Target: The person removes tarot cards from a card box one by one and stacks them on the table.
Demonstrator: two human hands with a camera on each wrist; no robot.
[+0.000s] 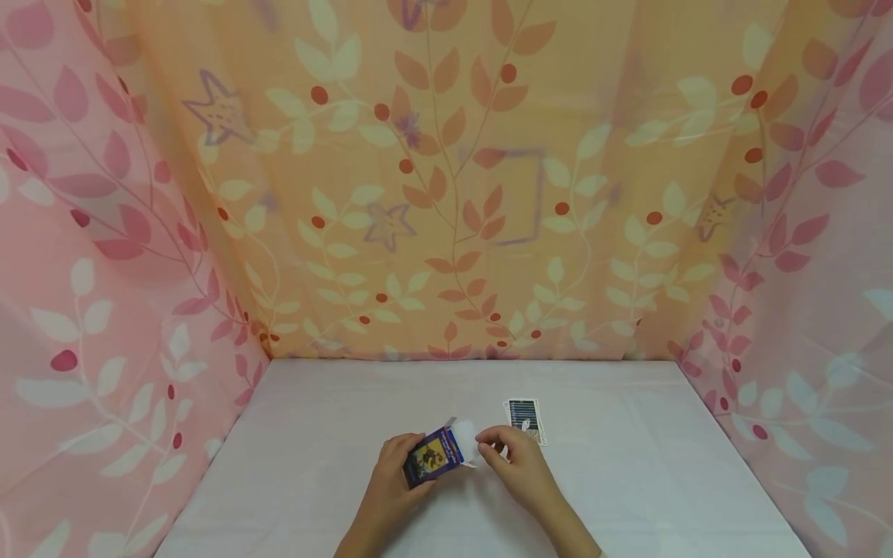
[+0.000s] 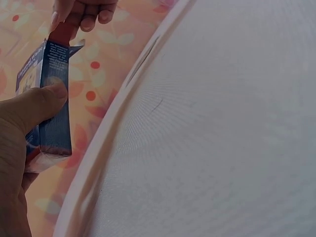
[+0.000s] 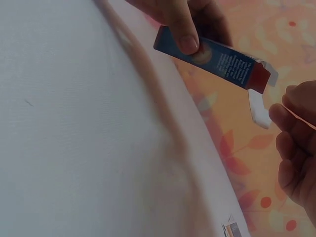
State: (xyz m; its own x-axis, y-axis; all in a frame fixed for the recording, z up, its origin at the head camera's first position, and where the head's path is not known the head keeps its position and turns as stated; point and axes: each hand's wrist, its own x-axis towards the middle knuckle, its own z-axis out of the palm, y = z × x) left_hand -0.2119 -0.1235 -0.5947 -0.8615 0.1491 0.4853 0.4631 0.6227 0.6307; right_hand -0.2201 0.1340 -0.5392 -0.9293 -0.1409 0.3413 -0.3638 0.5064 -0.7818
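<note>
A dark blue card box (image 1: 432, 457) with a yellow picture on its face is tilted above the table, gripped by my left hand (image 1: 401, 469). The left thumb lies along its narrow side in the left wrist view. At the upper end of the box a white lid flap (image 1: 462, 439) stands out, with small side flaps beside it. My right hand (image 1: 519, 465) is at this flap, its fingertips bent and close to the edge. Whether they pinch the flap or only touch it I cannot tell. A small pile of cards (image 1: 525, 418) lies just beyond the right hand.
The table has a white cloth (image 1: 293, 449). Behind it hangs an orange leaf-patterned curtain (image 1: 446, 256), with pink patterned cloth (image 1: 105, 310) on the left and similar cloth (image 1: 802, 349) on the right.
</note>
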